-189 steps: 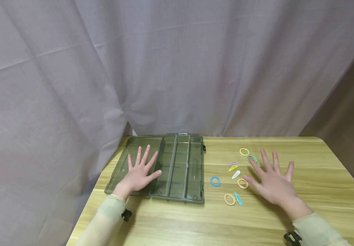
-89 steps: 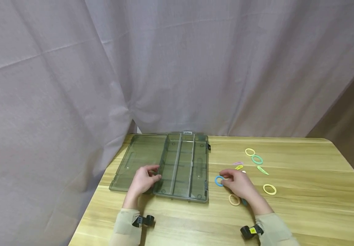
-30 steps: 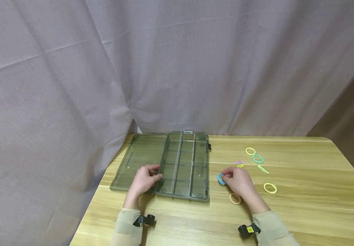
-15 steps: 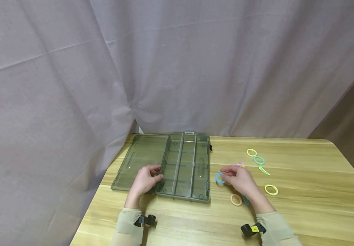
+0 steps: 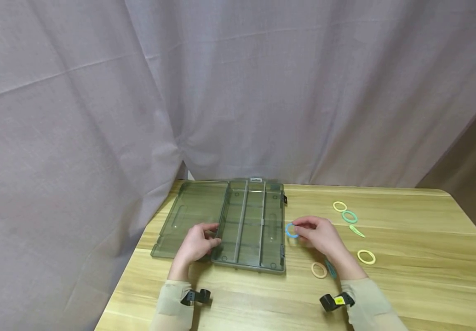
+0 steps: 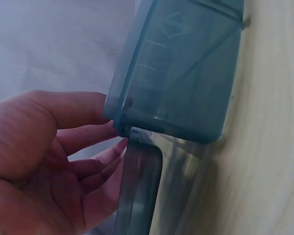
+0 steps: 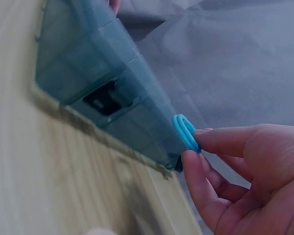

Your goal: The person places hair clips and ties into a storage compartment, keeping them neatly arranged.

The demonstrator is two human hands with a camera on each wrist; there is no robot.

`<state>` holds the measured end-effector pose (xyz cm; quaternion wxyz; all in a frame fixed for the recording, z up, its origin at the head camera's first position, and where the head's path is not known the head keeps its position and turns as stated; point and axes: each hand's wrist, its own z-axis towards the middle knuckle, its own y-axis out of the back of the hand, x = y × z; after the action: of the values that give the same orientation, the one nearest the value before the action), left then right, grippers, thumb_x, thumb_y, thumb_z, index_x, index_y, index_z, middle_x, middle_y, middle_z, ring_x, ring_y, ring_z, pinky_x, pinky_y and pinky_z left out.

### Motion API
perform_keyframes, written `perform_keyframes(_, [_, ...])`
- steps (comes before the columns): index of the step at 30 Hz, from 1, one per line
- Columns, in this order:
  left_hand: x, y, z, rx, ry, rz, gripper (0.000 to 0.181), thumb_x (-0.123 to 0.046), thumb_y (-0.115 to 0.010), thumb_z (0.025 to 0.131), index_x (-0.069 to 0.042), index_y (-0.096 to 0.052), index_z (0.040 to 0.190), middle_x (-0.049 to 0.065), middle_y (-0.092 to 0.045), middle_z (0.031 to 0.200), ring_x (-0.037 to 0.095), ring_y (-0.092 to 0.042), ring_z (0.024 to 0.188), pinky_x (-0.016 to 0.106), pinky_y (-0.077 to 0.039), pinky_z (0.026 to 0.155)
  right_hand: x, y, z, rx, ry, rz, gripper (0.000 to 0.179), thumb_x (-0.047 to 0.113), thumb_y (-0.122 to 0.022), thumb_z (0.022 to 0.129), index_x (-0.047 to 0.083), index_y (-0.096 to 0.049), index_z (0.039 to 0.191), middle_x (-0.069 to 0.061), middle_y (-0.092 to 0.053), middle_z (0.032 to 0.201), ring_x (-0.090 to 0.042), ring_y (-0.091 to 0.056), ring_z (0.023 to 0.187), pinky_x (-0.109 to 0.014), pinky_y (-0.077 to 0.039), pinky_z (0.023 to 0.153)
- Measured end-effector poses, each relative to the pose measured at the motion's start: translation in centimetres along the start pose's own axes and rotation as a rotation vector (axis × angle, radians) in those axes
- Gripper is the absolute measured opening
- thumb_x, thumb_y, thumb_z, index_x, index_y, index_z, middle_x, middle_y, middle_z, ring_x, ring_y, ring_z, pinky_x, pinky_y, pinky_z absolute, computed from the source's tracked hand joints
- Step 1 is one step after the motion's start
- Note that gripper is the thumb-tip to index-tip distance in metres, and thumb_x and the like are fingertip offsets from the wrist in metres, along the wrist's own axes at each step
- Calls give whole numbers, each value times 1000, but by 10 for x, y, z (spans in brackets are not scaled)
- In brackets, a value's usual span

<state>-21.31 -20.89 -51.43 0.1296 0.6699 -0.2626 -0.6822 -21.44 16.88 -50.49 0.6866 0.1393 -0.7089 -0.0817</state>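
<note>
Item: one blue ring [image 7: 184,132], apparently a hair tie. It was held raised over the desk [image 5: 254,299], just beside the right wall of the green box [image 5: 249,267]. The box was laid open towards the desk's far-left corner, its lid [image 5: 194,202] spread leftward.

Hazards, as judged: the ring was held by one side only, so it could be lost if the pinch were loosened. It could be snagged on the box wall or dark latch [image 7: 104,99] if kept too low; the box could be jarred askew by a knock. An orange ring [image 5: 312,268] and a teal clip [image 5: 330,269], placed beside the right wrist towards the desk's near edge, could be swept aside by a lowered forearm.

Grip, right hand [image 5: 320,234]: nearly closed; the ring was pinched between thumb and fingertip.

Grip, left hand [image 5: 196,241]: loosely bent, thumb and forefinger parted, tips set against the box's hinge-side rim; the pressure could not be told.
</note>
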Motion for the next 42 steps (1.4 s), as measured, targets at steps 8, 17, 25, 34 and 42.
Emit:
perform_keyframes(8, [-2,-2,0,44,-24,12,62,2,-78,88,7,-59,147,21,-70,116,15,-63,60,30,-58,51,14,-9,20,18,8,74,31,5,-76,98,-12,-71,123,-18,-75,109,-10,-71,89,-31,-66,85])
perform_keyframes(17, [-4,-3,-1,55,-28,8,62,0,-78,89,6,-58,148,19,-68,118,15,-62,62,30,-59,51,25,-23,45,82,-1,168,35,1,-74,98,-15,-67,128,-22,-72,115,-14,-72,94,-25,-64,87])
perform_keyframes(25, [-4,-3,-2,55,-12,-23,58,-5,-78,94,6,-59,148,21,-67,119,16,-62,59,35,-61,53,32,-42,66,124,1,198,36,0,-73,99,-15,-66,130,-25,-71,121,-16,-73,99,-28,-64,91])
perform_keyframes(34, [-3,-3,-1,46,-21,17,60,-2,-79,92,5,-59,148,19,-68,119,15,-62,64,32,-60,53,44,-67,90,134,2,214,34,-2,-72,98,-16,-66,129,-24,-72,117,-14,-72,93,-31,-64,91])
perform_keyframes(42, [-5,-2,-3,79,-24,18,65,1,-79,88,8,-57,149,22,-67,119,17,-63,64,34,-62,53,53,-86,108,127,8,210,30,-3,-73,97,-14,-69,125,-23,-72,117,-15,-72,93,-29,-65,88])
